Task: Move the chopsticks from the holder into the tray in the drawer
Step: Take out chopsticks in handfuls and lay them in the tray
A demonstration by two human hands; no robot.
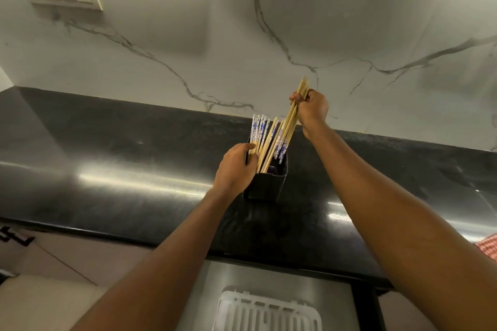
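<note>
Now the right hand (pixel 312 109) is up above the holder (pixel 266 185) and a little to its right, fingers curled tight round a bundle of plain wooden chopsticks (pixel 288 127) near their top ends. Those sticks slant down and left, their lower tips inside the holder's mouth. The left hand (pixel 236 166) grips the holder's left rim, steadying it on the dark tabletop (pixel 107 158). Blue-patterned chopsticks (pixel 258 129) stand in the holder too. The white slotted tray (pixel 269 314) lies in the open drawer (pixel 204 290) on the near side of the holder, below the tabletop's edge. To my eye the bundle must lift along its own slant to clear the rim, then come back and down to the tray; the right hand is placed for it.
</note>
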